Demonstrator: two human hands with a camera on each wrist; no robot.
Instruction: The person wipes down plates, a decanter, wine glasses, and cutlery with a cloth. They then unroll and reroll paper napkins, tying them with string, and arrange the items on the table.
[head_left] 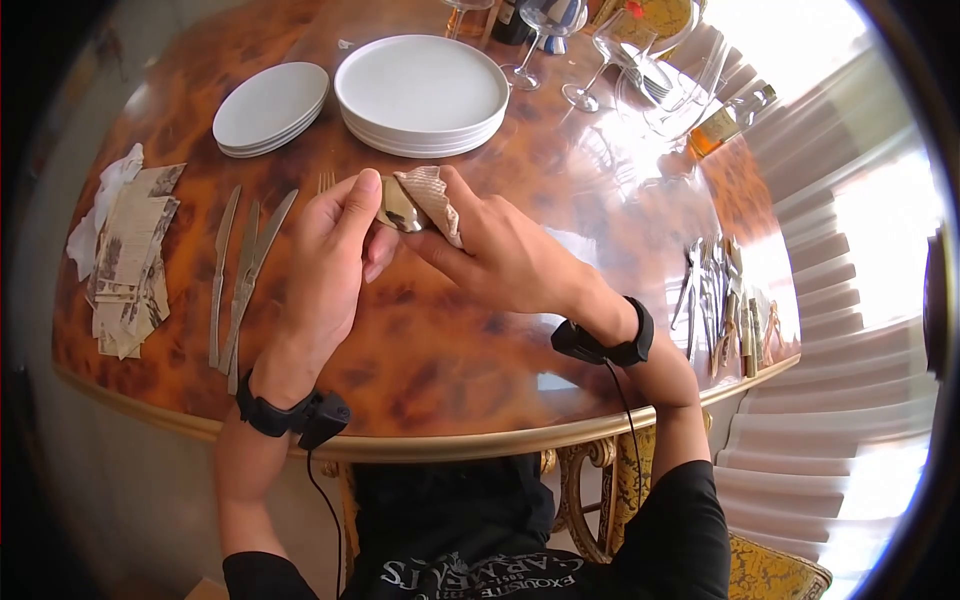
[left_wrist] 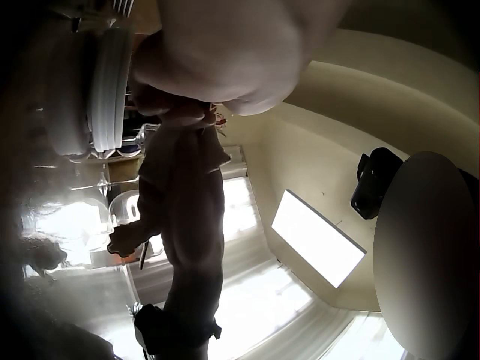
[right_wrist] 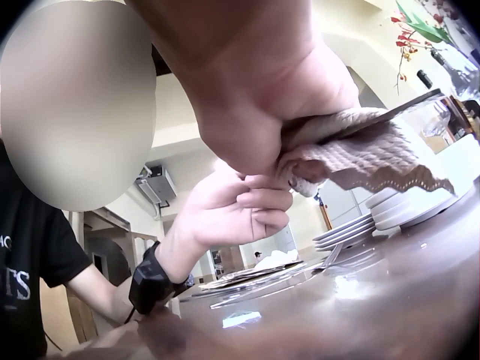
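Observation:
My left hand [head_left: 325,255] pinches a shiny, rounded metal spoon [head_left: 402,206], thumb laid along its near side. Its handle is mostly hidden by the hands. My right hand [head_left: 515,240] grips a beige textured cloth [head_left: 430,196] with a wavy edge, folded against the spoon. Both hands meet above the table, in front of the plates. From the right wrist, the cloth [right_wrist: 375,159] hangs below the right fingers, with a thin metal edge above it, and the left hand [right_wrist: 232,210] is close by. The left wrist view is dark, with the cloth-holding right hand [left_wrist: 191,195] beyond.
Large plates [head_left: 420,80] and small plates [head_left: 270,105] are stacked at the back. Several knives [head_left: 245,270] and printed paper napkins [head_left: 135,260] lie left. Cutlery [head_left: 712,290] is grouped at the right edge. Wine glasses [head_left: 600,70] and a bottle [head_left: 730,120] stand at back right.

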